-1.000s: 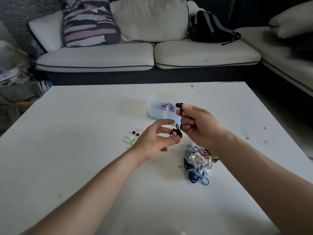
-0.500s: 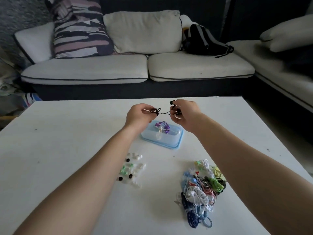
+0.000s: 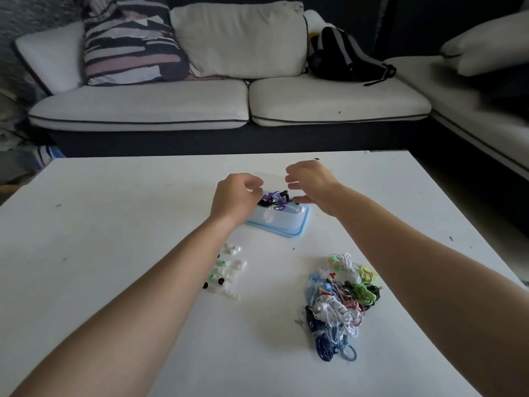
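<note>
- As the black wired earphones (image 3: 282, 194) are a light, limp coil w/ thin cord, they are best pinched at the wound middle, not tugged by a bud.
- They are seen lying in the pale-blue clear plastic box (image 3: 289, 227), mid-table.
- Left hand (image 3: 237, 196): fingers curled at the box edge, but a grip on the cord can't be told.
- Right hand (image 3: 312, 181): loosely spread, nothing held.
- White scuffed table (image 3: 114, 224); pile of coloured earphone bundles (image 3: 340, 299) and loose ear tips (image 3: 226, 270) are laid nearer; white sofa (image 3: 337, 101) behind.
</note>
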Demonstrator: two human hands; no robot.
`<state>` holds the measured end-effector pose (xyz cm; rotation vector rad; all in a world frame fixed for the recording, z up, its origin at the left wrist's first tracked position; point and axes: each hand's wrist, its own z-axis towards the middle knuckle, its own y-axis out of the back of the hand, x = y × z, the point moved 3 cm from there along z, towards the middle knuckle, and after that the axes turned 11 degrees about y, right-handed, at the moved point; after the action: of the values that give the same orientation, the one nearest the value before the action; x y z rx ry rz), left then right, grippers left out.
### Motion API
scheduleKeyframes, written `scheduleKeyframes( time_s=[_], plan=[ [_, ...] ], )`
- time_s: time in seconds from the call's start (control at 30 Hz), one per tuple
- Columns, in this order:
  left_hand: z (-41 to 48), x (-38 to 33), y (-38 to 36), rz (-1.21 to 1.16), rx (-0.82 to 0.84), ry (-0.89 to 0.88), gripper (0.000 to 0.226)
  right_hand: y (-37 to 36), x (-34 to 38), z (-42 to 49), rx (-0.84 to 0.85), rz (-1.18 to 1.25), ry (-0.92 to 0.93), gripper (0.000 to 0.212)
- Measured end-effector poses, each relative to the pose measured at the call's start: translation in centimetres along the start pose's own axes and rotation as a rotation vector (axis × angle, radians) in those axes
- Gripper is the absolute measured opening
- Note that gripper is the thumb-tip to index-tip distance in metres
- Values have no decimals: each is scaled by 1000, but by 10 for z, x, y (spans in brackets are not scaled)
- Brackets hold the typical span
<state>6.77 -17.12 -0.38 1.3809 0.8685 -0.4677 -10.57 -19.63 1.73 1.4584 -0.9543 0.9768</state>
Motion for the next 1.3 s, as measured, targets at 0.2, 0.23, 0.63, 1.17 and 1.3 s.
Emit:
scheduleKeyframes(
  time_s=[0.2, 0.23, 0.63, 1.17, 1.3],
  plan=[
    [-68, -6, -14, -48, 127, -46, 9, 37, -4, -67, -4, 16, 97, 20],
    [-79, -7, -21, -55, 179, -42, 7, 42, -9, -79, 14, -26, 100, 20],
    [-159, -4, -89, 55, 647, 67, 40, 68, -91, -135, 145, -821, 8, 36],
    [-146, -3, -43, -380, 423, 308, 27, 71, -38, -137, 220, 240, -5, 18],
    [-155, -14, -19, -916, 653, 441, 43, 52, -15, -147, 346, 423, -21, 21]
  ],
)
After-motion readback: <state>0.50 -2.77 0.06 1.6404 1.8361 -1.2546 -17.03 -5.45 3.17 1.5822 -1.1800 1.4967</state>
